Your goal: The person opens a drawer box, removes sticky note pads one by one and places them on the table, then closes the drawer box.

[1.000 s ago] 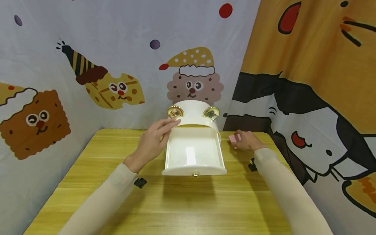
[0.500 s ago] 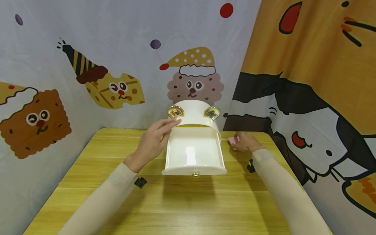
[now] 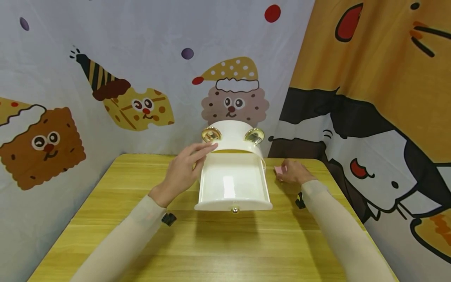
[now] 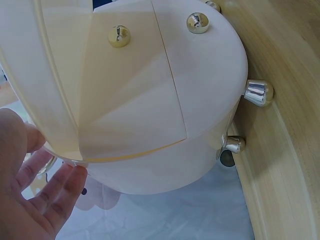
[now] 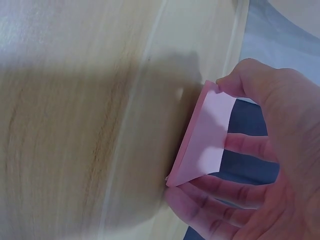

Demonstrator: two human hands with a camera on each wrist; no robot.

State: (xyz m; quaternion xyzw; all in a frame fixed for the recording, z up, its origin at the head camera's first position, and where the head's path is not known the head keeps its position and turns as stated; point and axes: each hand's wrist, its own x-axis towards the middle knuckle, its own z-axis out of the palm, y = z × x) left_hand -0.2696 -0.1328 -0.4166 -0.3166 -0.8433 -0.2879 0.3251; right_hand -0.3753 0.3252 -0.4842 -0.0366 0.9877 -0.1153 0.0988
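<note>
- Table (image 3: 225, 246): yellowish wood grain, under both hands and running toward the wearer.
- Cloth (image 3: 151, 35): pale, printed with party-hatted food characters; beyond both hands and to the left.
- Curtain (image 3: 317, 66): orange, black and white print; beyond the right hand.
- Box (image 3: 232, 131): white, rounded top, two gold discs (image 3: 211, 134); between the hands.
- Drawer (image 3: 232, 205): pulled out toward the wearer, between the hands, with a gold knob (image 3: 235, 210).
- Left hand (image 3: 181, 168): fingers mostly extended, slightly parted; fingertips touch the box's edge beside the drawer. Grips nothing.
- Right hand (image 3: 295, 171): nearly closed, thumb and fingers pinching the pad.
- Pad (image 5: 205, 130): pink, in the right hand, right of the box and apart from it. Whether it touches the table cannot be told.
- Left wrist view only: two lower fronts, one bearing a round knob (image 4: 119, 36), and metallic feet (image 4: 258, 93), past the left fingertips.
- Right wrist view only: the pad's broad face and thick edge.
- Obstructions, head view: right fingers cover much of the pad; the drawer, between the hands, hides the lower fronts.
</note>
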